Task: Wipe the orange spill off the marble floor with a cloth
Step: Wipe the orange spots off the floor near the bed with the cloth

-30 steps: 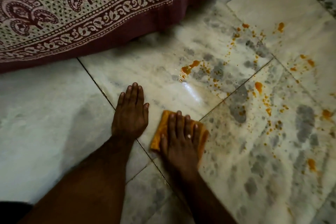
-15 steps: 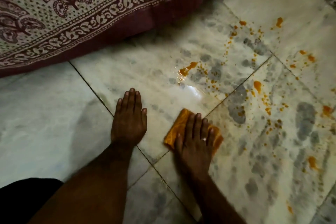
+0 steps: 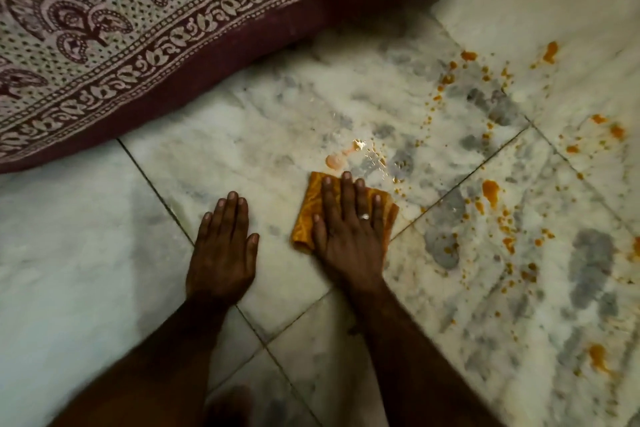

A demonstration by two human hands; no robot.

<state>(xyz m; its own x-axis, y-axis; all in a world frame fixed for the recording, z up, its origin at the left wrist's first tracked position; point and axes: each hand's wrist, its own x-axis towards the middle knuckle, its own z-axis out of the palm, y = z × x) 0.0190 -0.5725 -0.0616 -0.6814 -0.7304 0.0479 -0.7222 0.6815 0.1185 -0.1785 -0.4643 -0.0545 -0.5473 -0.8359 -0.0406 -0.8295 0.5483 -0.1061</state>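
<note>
— So what has changed in the last second?

— The right hand (image 3: 349, 239) has pushed the cloth (image 3: 306, 218) up the frame. A second ago the pad sat well short of the nearest puddle (image 3: 335, 160); now its far edge lies just below it, close to touching. That puddle looked bright orange before and now looks pale, though glare on the wet marble may account for part of that.

— And for the job?

— I'd say the wipe is only beginning. The orange spill (image 3: 490, 189) is spread in blobs and specks across the right half of the frame, from upper right to lower right, and none of that looks touched.

— How is the cloth held?

— It isn't gripped. The right fingers (image 3: 346, 191) lie straight and close together, pressing it flat to the marble floor (image 3: 86, 253), with a ring (image 3: 364, 217) on one of them. The left hand (image 3: 221, 246) rests just to its left, fingers (image 3: 230, 211) straight on bare tile and holding nothing, probably as a brace.

— Which way does the cloth point?

— It's a folded, roughly rectangular pad at centre frame. Its left edge runs nearly up and down the frame, and its far edge slopes down to the right. The palm hides the near part, so the long axis is a guess; it seems to run along the hand, toward the top of the frame.

— Anything else nearby?

— A printed bedcover (image 3: 138, 45) with a maroon border fills the upper left.
</note>
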